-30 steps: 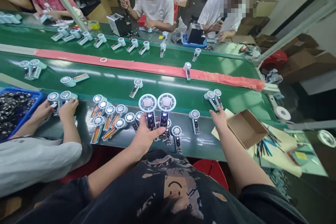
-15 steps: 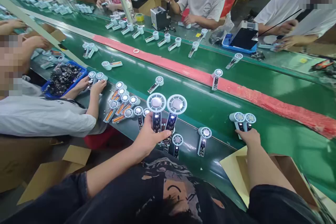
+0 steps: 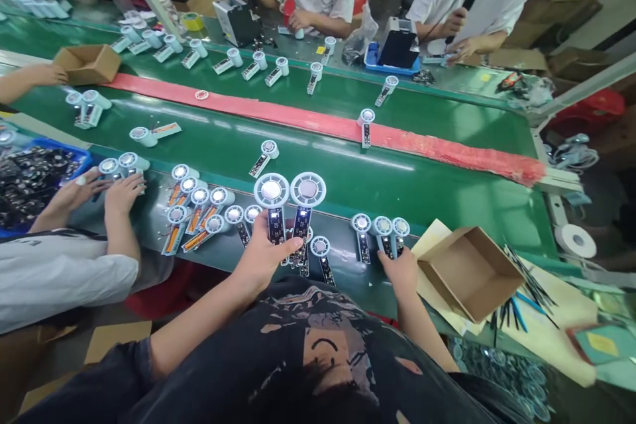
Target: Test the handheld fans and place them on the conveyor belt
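Observation:
My left hand (image 3: pixel 263 248) is closed round the handles of two light-blue handheld fans, one fan (image 3: pixel 271 191) beside the other fan (image 3: pixel 308 191), held upright with dark circuit boards facing me. My right hand (image 3: pixel 401 271) grips two more, a fan (image 3: pixel 382 226) and a neighbouring fan (image 3: pixel 400 228), low at the bench edge. Just left of that pair a single fan (image 3: pixel 362 224) rests on the metal bench. Another fan (image 3: pixel 320 247) lies below my left hand, and others behind that hand are partly hidden.
A green conveyor belt (image 3: pixel 338 154) with a red strip (image 3: pixel 258 109) runs across. An open cardboard box (image 3: pixel 470 271) stands right, beside pens (image 3: pixel 517 311). Several fans with orange strips (image 3: pixel 199 196) lie left. A co-worker's hands (image 3: pixel 124 192) hold fans near a blue bin (image 3: pixel 82 158).
My right hand has brought its two fans from over the belt leftward to the bench beside the single fan. My left hand keeps its pair. The view has swung right.

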